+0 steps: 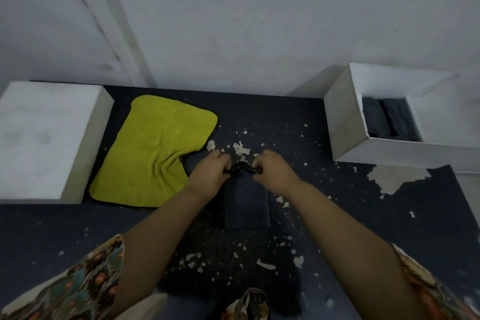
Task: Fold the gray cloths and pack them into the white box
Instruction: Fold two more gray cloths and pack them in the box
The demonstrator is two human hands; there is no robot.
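A dark gray cloth [246,202] lies partly folded as a narrow strip on the dark surface in the middle. My left hand [210,171] and my right hand [272,171] each pinch its far black-trimmed edge, which arches up between them. An open white box [345,122] stands at the right against the wall, and folded gray cloths [387,119] rest inside it. A cloth showing its yellow-green side [155,153] lies spread flat to the left, its near corner touching my left hand.
A closed white box or block [46,138] sits at the far left. The dark surface [78,228] is worn, with peeled pale patches and flakes. A pale wall rises right behind it.
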